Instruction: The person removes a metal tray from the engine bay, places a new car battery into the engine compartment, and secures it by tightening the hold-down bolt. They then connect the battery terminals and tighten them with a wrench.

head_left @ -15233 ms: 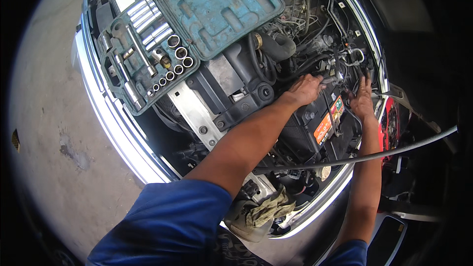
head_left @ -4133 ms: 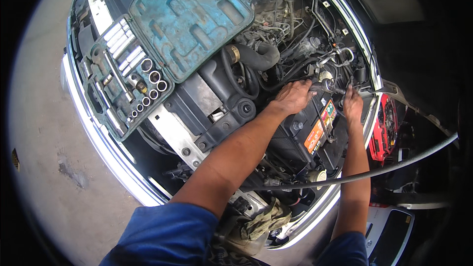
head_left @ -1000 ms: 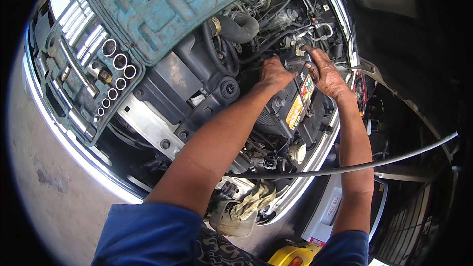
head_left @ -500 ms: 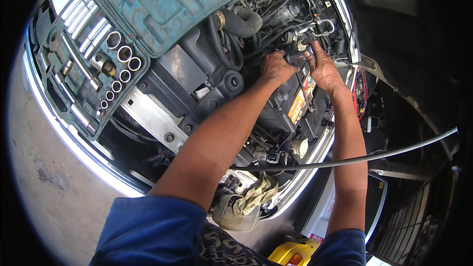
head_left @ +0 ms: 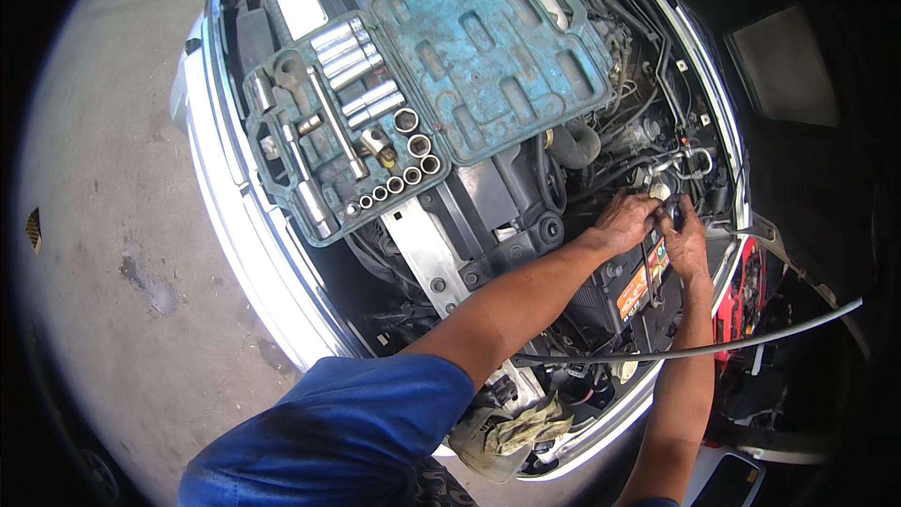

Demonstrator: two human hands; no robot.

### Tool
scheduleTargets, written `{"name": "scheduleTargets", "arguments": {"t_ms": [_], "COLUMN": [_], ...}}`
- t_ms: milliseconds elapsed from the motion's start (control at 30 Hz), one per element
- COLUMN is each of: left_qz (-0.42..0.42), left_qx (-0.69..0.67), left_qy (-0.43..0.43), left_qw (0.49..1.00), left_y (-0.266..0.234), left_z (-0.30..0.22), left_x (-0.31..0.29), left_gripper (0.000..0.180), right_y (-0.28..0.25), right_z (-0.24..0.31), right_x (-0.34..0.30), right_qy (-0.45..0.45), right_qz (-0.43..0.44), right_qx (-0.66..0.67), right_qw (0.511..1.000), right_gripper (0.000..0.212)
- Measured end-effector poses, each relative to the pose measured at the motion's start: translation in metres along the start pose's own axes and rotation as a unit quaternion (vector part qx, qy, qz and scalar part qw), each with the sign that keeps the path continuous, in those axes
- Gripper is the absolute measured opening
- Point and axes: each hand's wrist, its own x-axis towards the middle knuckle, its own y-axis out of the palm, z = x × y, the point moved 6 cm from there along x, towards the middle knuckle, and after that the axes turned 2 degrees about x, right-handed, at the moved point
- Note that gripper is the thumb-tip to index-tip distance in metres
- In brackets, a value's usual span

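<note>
Both my hands are over the far end of a black car battery with an orange label, in the engine bay. My right hand is closed around a small dark, rounded piece; its exact kind is unclear. My left hand reaches in from the left, its fingers bent and pressed together at the same piece. What those left fingertips grip is hidden. Just beyond the hands is a pale yellowish cap. A thin dark rod lies across the battery's top.
An open blue-green socket case rests across the engine bay, with several chrome sockets in its tray. A grey support rod crosses in front of my right forearm. Near my body lies a crumpled cloth. The white car front borders the left.
The view has swung left, so the case, battery and hands appear farther right and lower. Both hands stay together at the battery's far end; the dark piece between them now appears more end-on.
</note>
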Motion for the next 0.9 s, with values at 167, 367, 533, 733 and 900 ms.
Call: {"name": "scheduleTargets", "arguments": {"t_ms": [167,367,533,733,900], "left_qz": [-0.046,0.065,0.12,-0.008,-0.098], "left_qx": [-0.059,-0.011,0.144,0.139,0.261], "left_qy": [0.103,0.152,0.202,0.17,-0.127], "left_qw": [0.992,0.986,0.961,0.976,0.952], "left_y": [-0.023,-0.047,-0.103,-0.255,-0.408], "left_z": [-0.042,-0.11,-0.159,-0.165,-0.119], "left_x": [0.005,0.007,-0.018,-0.115,-0.177], "left_gripper": [0.036,0.033,0.034,0.043,0.04], "right_y": [-0.043,-0.077,-0.125,-0.168,-0.093], "right_z": [-0.01,-0.004,-0.011,-0.028,-0.014], "right_x": [-0.014,-0.045,-0.101,-0.219,-0.313], "right_qy": [0.045,0.052,-0.006,0.071,0.209], "right_qz": [-0.016,-0.002,-0.117,-0.244,-0.205], "right_qx": [0.382,0.524,0.69,0.541,0.427], "right_qw": [0.923,0.85,0.714,0.802,0.855], "right_gripper": [0.038,0.026,0.043,0.035,0.023]}}
